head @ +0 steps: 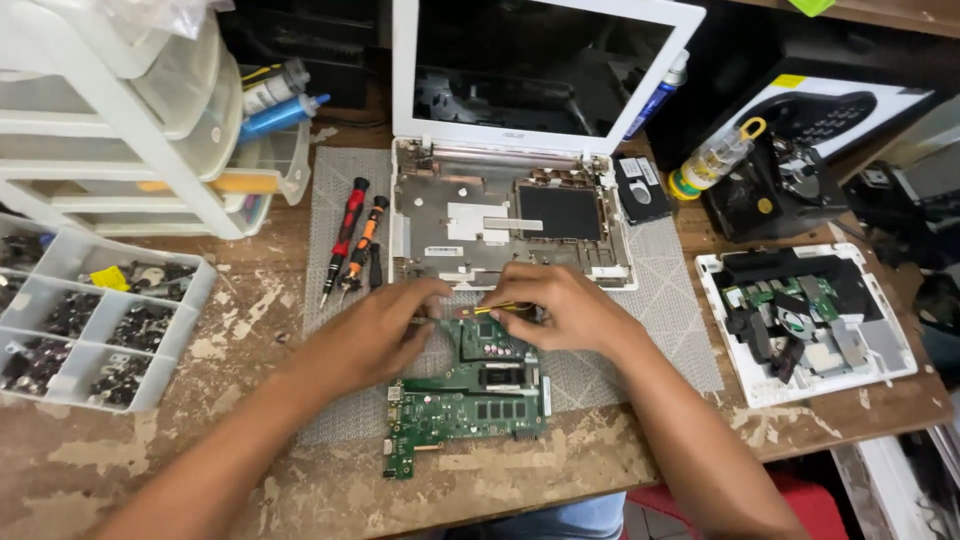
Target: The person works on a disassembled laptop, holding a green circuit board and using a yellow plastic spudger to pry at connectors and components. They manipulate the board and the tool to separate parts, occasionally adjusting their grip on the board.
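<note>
Far ahead of you, an open laptop shell (510,215); screwdrivers (350,240) left of it, parts tray (185,300) far left, dismantled white case (890,350) right.

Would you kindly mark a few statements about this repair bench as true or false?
1. Both hands, left hand and right hand, meet over the green circuit board. True.
2. The circuit board lies on bare wood. False: it lies on the grey mesh mat.
3. The red-handled and orange-handled screwdrivers lie left of the opened white laptop. True.
4. The clear compartment box sits at the bench's right. False: at the left.
</note>
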